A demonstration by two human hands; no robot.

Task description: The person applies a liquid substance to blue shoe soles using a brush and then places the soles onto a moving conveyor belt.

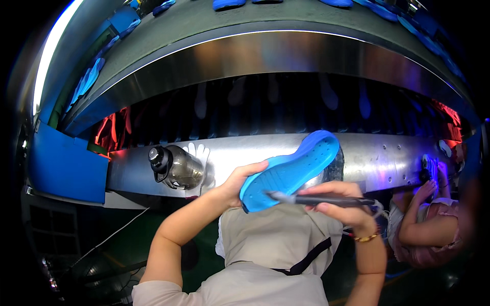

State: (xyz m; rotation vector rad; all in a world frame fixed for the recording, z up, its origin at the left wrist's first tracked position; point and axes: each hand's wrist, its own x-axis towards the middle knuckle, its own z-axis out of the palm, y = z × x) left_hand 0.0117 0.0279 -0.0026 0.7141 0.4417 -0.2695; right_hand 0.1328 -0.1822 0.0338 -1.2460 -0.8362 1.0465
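Note:
A bright blue shoe sole (306, 166) is held tilted above my lap, its dimpled inner side facing up. My left hand (237, 181) is closed on its near left end, thumb over the rim. In my right hand (349, 204) is a dark pen-shaped tool (334, 200) with a grey tapered tip. The tip points left over the near end of the sole; whether it touches is hard to tell because it is blurred. A pale strand, perhaps a cord, shows at the tool's rear end. My right fingers wrap round the handle.
A steel ledge (229, 148) runs in front of me, with a dark drink bottle (184, 168) and a white glove (198, 152) at its left. Above it is a green belt (286, 16) carrying blue soles (228, 4). A co-worker (434, 224) sits at the right.

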